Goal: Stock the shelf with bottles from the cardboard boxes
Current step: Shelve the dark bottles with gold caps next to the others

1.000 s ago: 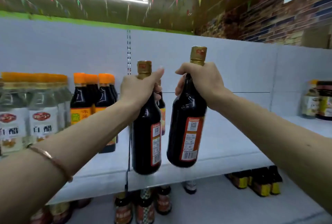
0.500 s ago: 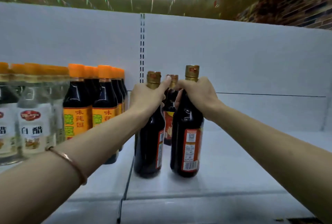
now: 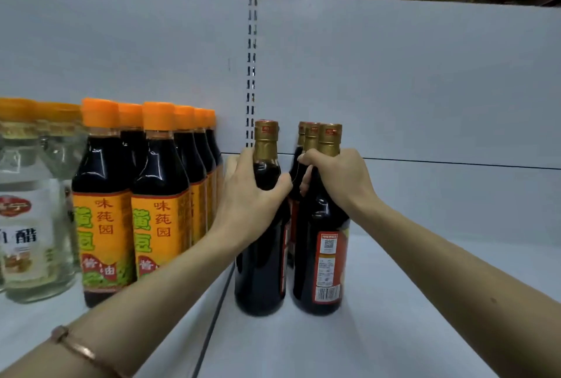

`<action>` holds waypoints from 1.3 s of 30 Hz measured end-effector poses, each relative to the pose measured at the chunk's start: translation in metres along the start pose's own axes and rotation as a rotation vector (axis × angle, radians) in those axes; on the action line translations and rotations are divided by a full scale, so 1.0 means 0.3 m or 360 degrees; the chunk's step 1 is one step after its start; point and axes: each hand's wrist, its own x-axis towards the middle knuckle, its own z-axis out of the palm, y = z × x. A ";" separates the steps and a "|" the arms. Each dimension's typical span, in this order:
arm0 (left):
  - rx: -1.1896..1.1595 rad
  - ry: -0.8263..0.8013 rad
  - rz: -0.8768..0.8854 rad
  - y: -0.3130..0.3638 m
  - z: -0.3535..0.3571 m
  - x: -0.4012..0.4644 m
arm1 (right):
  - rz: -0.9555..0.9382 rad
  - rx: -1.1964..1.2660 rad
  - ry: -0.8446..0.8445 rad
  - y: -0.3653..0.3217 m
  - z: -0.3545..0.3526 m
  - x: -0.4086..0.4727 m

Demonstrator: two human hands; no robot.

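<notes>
On the white shelf (image 3: 425,301), head view: two dark bottles stand upright side by side, bases down, just right of the slotted upright (image 3: 251,74). Left hand (image 3: 252,201) curled round the shoulder of the left bottle (image 3: 261,256); right hand (image 3: 337,177) wrapped round the neck of the right bottle (image 3: 321,256). Two more gold-capped bottles (image 3: 306,134) stand behind these. Left of the upright: a row of orange-capped bottles (image 3: 133,201), then clear bottles (image 3: 33,226). Judgement: this pair is placed but not yet released; much bare shelf right of the upright remains to fill. Cardboard boxes not in view.
</notes>
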 end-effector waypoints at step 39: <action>-0.0046 -0.0533 -0.0393 -0.036 -0.102 -0.110 | 0.0532 -0.0373 -0.0337 -0.044 -0.041 -0.162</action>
